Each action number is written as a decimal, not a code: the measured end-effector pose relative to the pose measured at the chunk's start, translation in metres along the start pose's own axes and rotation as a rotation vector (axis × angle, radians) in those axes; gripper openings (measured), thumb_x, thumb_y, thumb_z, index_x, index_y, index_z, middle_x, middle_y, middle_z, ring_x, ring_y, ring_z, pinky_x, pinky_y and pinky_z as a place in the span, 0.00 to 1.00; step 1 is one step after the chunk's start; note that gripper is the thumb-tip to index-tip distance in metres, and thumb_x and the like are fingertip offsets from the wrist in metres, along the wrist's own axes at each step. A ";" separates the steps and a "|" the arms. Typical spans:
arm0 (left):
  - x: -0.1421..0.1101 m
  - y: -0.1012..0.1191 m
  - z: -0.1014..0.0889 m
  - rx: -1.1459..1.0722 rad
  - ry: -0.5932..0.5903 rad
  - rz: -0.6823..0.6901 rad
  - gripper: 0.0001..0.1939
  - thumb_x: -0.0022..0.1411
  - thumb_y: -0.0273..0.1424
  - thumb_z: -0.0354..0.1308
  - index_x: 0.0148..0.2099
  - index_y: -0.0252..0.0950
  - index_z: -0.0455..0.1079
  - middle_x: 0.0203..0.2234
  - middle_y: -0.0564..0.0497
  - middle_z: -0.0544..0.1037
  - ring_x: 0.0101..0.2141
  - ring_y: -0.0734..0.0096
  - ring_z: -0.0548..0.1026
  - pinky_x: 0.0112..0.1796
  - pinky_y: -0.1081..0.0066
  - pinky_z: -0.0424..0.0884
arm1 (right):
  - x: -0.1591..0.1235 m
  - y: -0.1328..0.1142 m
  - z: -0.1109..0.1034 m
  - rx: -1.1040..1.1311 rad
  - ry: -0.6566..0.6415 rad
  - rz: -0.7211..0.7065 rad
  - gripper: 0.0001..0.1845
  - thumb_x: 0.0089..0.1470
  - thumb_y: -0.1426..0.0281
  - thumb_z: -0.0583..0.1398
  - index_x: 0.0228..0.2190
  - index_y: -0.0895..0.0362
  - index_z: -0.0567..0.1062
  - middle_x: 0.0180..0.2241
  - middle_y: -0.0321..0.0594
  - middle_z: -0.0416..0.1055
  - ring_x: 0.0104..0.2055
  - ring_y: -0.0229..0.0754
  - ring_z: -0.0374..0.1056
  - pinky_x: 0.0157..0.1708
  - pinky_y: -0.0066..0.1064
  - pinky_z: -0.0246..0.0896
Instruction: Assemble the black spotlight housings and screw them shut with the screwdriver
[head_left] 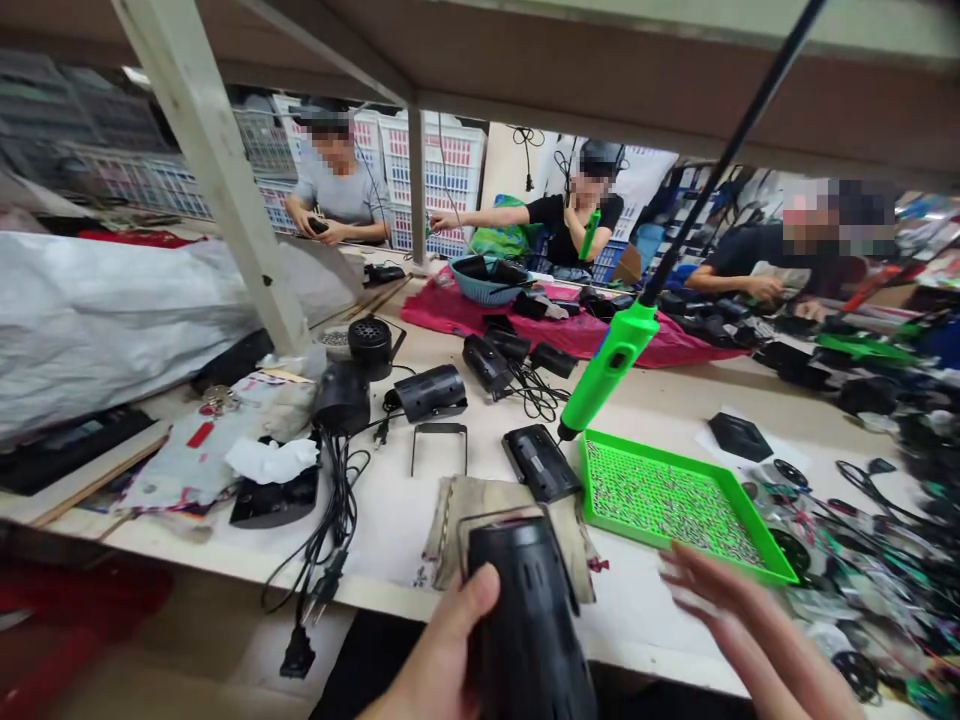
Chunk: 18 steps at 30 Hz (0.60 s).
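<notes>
Though blurred, your right hand (pixel 750 630) is open and empty over the bench (pixel 405 530); your left hand (pixel 442 650) grips a black housing (pixel 525 620), cut off below.

Bare bench (pixel 637 395) between pink cloth (pixel 600 340) and green parts tray (pixel 675 505): passage for right hand (pixel 750 625), crossed by hanging green electric screwdriver (pixel 609 368). Metal bracket (pixel 439 445) in narrow strip between black cover (pixel 540 462) and tangled black cables (pixel 337 505). Same cables blocking way leftward from left hand (pixel 442 650) around black housing (pixel 529 625).
</notes>
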<state>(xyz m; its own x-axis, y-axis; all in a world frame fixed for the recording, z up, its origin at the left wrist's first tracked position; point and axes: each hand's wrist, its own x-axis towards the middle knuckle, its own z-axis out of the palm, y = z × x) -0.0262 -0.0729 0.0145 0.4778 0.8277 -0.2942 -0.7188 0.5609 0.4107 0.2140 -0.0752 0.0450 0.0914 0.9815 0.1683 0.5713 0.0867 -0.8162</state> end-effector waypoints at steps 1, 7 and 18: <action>-0.005 0.011 -0.004 0.011 0.062 0.036 0.27 0.46 0.47 0.68 0.44 0.35 0.74 0.35 0.42 0.82 0.35 0.56 0.79 0.41 0.59 0.72 | 0.025 -0.010 0.012 0.027 -0.005 -0.046 0.25 0.56 0.53 0.54 0.55 0.43 0.65 0.54 0.42 0.68 0.53 0.53 0.68 0.47 0.46 0.71; -0.012 0.049 -0.020 0.065 0.227 0.200 0.32 0.43 0.31 0.73 0.53 0.41 0.71 0.36 0.47 0.82 0.37 0.58 0.79 0.41 0.62 0.73 | 0.125 -0.039 0.076 -0.185 0.300 -0.266 0.32 0.55 0.51 0.55 0.53 0.61 0.62 0.49 0.58 0.64 0.51 0.54 0.65 0.48 0.49 0.65; -0.003 0.061 -0.064 -0.177 -0.022 -0.090 0.16 0.58 0.39 0.61 0.45 0.35 0.78 0.40 0.43 0.82 0.46 0.48 0.77 0.52 0.53 0.67 | 0.067 -0.018 0.082 -0.556 -0.105 -0.294 0.34 0.48 0.65 0.62 0.57 0.56 0.62 0.53 0.48 0.66 0.62 0.59 0.52 0.62 0.59 0.34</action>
<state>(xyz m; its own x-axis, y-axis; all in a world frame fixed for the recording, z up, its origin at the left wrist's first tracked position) -0.1038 -0.0421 -0.0149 0.5535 0.7757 -0.3033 -0.7496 0.6226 0.2246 0.1433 0.0030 0.0259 -0.1978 0.9441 0.2639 0.9009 0.2812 -0.3307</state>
